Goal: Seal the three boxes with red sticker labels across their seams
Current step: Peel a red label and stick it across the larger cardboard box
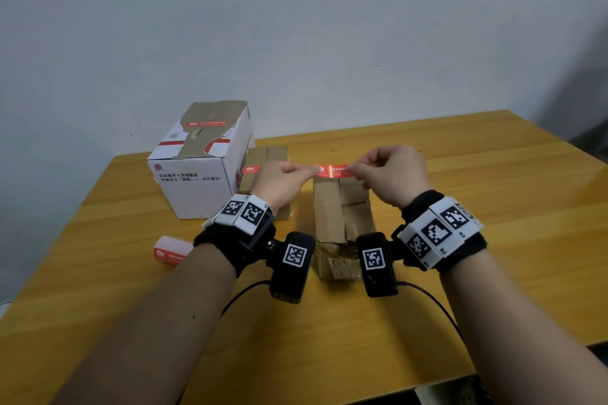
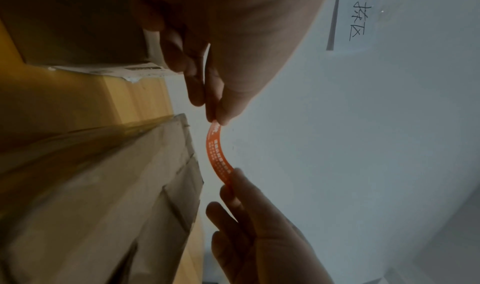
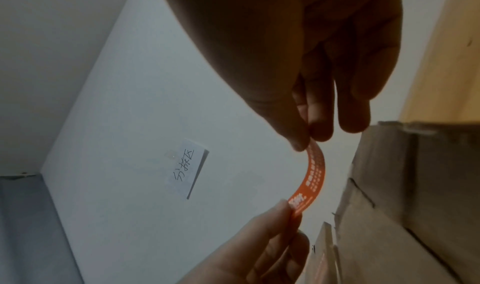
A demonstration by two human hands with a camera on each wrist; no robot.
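Red sticker label (image 1: 332, 170) stretched between left hand (image 1: 279, 182) and right hand (image 1: 393, 174) fingers.

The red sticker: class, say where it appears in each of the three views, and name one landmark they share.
Head: red sticker centre, stretched between both hands above the brown box.
Left wrist: centre, curved strip.
Right wrist: right of centre.
Shared landmark: the brown box below it.

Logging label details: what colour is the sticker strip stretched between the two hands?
Red-orange with white print; the sticker strip shows best in the head view.
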